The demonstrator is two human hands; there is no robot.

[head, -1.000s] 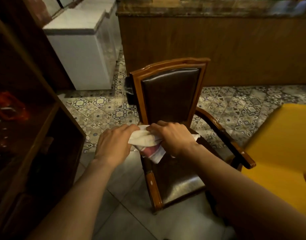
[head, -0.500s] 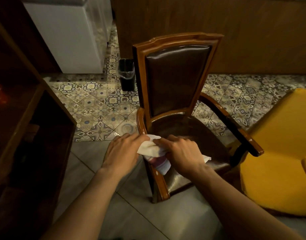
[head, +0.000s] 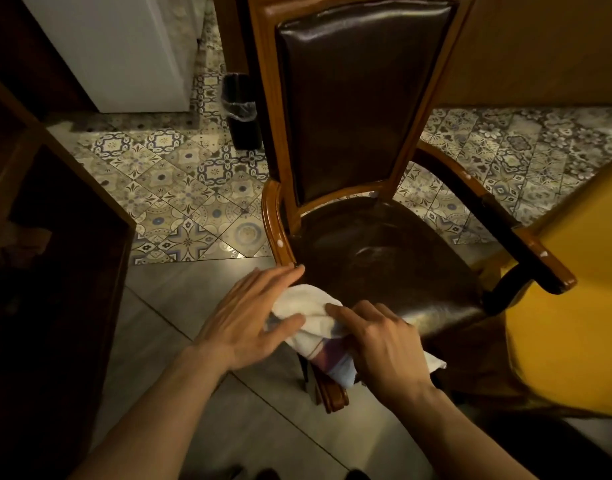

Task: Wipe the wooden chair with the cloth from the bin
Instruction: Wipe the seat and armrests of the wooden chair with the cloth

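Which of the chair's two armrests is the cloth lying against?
The left armrest, the all-wood one by the patterned tiles. The cloth sits at its front end; the right armrest, dark-padded, borders the yellow seat.

The dark brown leather seat [head: 384, 258] of the wooden chair is open above, so a hand can pass over it freely. The tall padded backrest [head: 360, 98] closes the far side. Curved wooden armrests [head: 276, 223] block both sides. A yellow cushioned seat [head: 571, 306] stands just beside the right armrest, and a dark wooden cabinet [head: 55, 254] limits the left.
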